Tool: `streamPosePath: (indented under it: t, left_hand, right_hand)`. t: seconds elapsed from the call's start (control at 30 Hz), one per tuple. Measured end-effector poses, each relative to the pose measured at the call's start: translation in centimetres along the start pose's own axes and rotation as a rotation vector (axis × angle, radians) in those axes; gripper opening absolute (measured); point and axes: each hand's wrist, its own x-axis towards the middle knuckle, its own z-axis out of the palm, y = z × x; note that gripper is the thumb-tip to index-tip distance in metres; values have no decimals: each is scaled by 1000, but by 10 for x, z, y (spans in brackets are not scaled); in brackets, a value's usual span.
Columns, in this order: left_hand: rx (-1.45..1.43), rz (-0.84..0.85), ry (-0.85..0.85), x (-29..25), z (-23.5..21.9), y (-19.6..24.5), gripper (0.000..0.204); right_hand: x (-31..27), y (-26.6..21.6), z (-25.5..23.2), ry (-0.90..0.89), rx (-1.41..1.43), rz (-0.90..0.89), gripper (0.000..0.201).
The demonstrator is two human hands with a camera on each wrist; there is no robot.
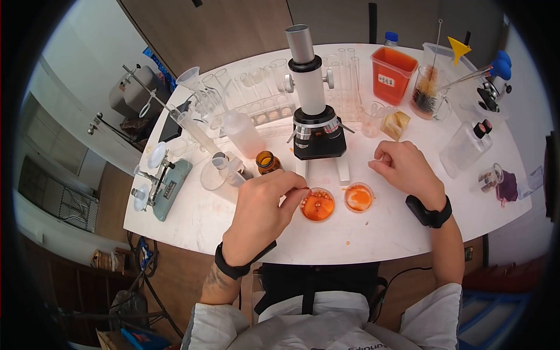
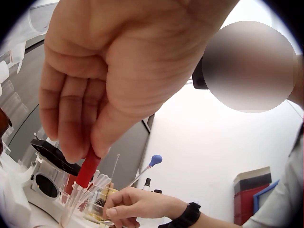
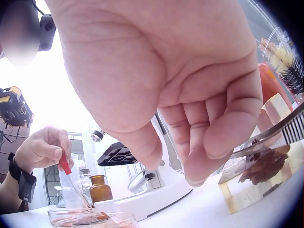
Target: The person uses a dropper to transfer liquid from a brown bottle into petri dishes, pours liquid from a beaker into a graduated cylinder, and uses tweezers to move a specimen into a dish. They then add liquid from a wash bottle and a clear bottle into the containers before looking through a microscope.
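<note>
My left hand pinches the red rubber bulb of a glass dropper between thumb and fingers. Its glass tube slants down into a petri dish of orange material dotted with small pale beads. A smaller petri dish, with orange and pale patches, sits to its right. My right hand hovers right of the microscope with loosely curled fingers; nothing shows between thumb and fingertips. Beyond those fingers, in the right wrist view, are a ridged metal strip and a clear yellowish block with a brown specimen inside.
A microscope stands behind the dishes, an amber bottle beside the left hand. Further left are a wash bottle, racked glassware and a balance. An orange-red tub, brushes in a beaker and a clear bottle stand right.
</note>
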Motion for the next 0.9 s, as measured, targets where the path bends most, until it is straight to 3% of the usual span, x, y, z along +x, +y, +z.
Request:
streamPosePath:
  t: [0.4, 0.73, 0.9]
  left_hand:
    - [-88, -58, -18, -1, -12, 8, 14]
    - [-45, -104, 273, 6, -70, -3, 14]
    - [20, -146, 314, 13, -85, -11, 12]
  right_hand:
    - [-1, 0, 0, -6, 0, 6, 25]
    - [-2, 0, 0, 9, -27, -18, 26]
    - [-2, -2, -1, -6, -27, 9, 26]
